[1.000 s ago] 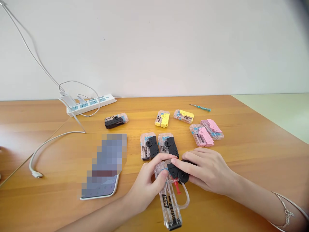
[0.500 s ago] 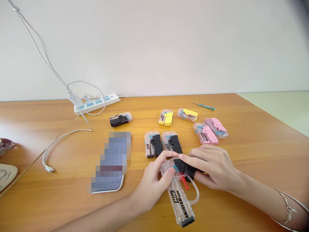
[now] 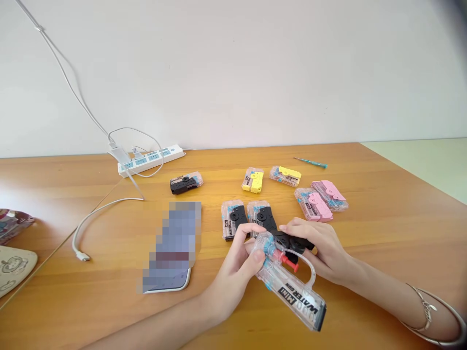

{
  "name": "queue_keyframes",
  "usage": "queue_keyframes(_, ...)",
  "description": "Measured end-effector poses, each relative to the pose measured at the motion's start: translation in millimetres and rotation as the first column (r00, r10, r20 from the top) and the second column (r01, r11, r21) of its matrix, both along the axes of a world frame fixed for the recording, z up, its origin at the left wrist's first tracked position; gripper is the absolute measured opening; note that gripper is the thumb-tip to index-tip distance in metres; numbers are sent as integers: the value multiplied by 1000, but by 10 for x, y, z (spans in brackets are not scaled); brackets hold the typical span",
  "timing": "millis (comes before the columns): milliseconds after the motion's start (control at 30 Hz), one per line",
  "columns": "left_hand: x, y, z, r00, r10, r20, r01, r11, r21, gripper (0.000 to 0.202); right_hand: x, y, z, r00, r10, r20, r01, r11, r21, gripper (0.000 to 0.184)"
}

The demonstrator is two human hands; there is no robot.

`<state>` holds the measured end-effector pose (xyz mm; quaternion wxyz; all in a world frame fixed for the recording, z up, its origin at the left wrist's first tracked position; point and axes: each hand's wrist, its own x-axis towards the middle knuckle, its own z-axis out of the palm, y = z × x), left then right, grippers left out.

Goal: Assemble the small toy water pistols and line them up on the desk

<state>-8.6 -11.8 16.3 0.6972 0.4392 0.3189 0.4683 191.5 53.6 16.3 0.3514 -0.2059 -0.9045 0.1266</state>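
Clear body point(image 3: 297, 294) is swinging rightward: its dark-capped end, a second ago pointing almost straight toward the wearer, is now slanting toward the near right corner of the worktop point(image 3: 383, 209). That turn is bringing the red trigger point(image 3: 288, 260) into fuller view and, it seems, is leaving the black handle point(image 3: 299, 244) lying less over the body; whether the two parts are still joining behind the fingers, I cannot tell. Left hand point(image 3: 233, 277) is pinching the body between thumb and forefinger, while right hand point(image 3: 323, 248) is grasping the handle. Both parts are hanging over the worktop's near half, well in from its right edge. Just beyond, two black guns point(image 3: 233, 218) are lying side by side; a screwdriver point(image 3: 312, 163) is resting near the far edge.
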Motion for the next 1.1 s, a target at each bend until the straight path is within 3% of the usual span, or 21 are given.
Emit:
queue_keyframes(100, -47, 18, 22, 999, 32, 36, -34, 998, 52, 25, 32, 61, -7, 995, 52, -80, -60, 992, -109, 32)
queue_keyframes(200, -123, 59, 76, 997, -78, -12, 79, 993, 83, 28, 88, 145, 16, 1000, -10, -10, 9, 993, -120, 32)
queue_keyframes(300, -198, 87, 139, 953, -202, -225, 228, 969, 96, 30, 151, 207, 88, 987, -56, 154, 66, 996, -62, 31)
queue_keyframes(400, -252, 82, 205, 785, -221, -579, 367, 919, 147, 21, 225, 202, 177, 944, -123, 306, 149, 987, -62, 28)
queue_keyframes(500, -285, 54, 259, 525, -67, -848, 473, 852, 226, 18, 323, 130, 208, 885, -231, 404, 293, 951, -98, 23)
queue_keyframes(600, -296, 30, 269, 377, 76, -923, 485, 833, 267, 25, 423, 44, 157, 821, -338, 461, 433, 894, -114, 23)
queue_keyframes(833, -282, -30, 142, 230, 282, -931, 470, 806, 360, 25, 448, 2, 6, 802, -369, 469, 442, 896, -52, 20)
queue_keyframes(933, -271, -79, 83, 217, 332, -918, 469, 789, 397, 22, 435, -5, -37, 791, -360, 495, 451, 889, -74, 18)
queue_keyframes(1000, -263, -91, 117, 217, 366, -905, 475, 770, 425, 20, 453, -23, -47, 782, -348, 518, 448, 890, -79, 21)
queue_keyframes(1100, -311, -73, 339, 229, 481, -846, 458, 714, 529, 20, 501, -55, 35, 777, -328, 538, 411, 911, -39, 36)
